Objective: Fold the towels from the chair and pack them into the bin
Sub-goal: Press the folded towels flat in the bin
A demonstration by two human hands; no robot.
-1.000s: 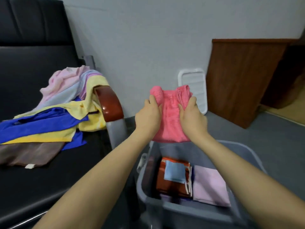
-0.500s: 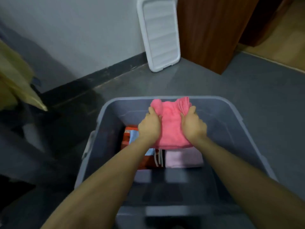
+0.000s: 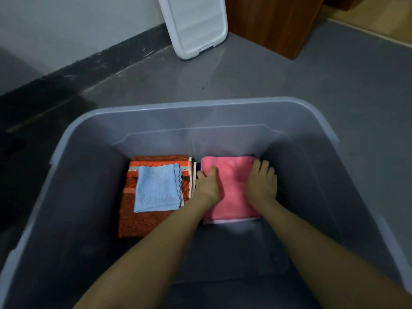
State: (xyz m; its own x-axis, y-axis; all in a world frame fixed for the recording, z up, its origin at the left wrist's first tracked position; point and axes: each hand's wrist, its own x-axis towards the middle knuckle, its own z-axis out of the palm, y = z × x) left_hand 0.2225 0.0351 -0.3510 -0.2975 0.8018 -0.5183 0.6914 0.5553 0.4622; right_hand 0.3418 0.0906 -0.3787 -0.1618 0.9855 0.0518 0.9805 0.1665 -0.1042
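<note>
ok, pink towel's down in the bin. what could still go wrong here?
1. Both hands, left and right, rest on the pink towel; lifting off carelessly could drag its fold open.
2. It sits tight against the orange stack; a sideways nudge may shift the blue cloth on top.

Both forearms are bare to the frame's 6 o'clock edge, and the left hand [image 3: 208, 186] and right hand [image 3: 262, 184] wear no gloves or rings.
</note>
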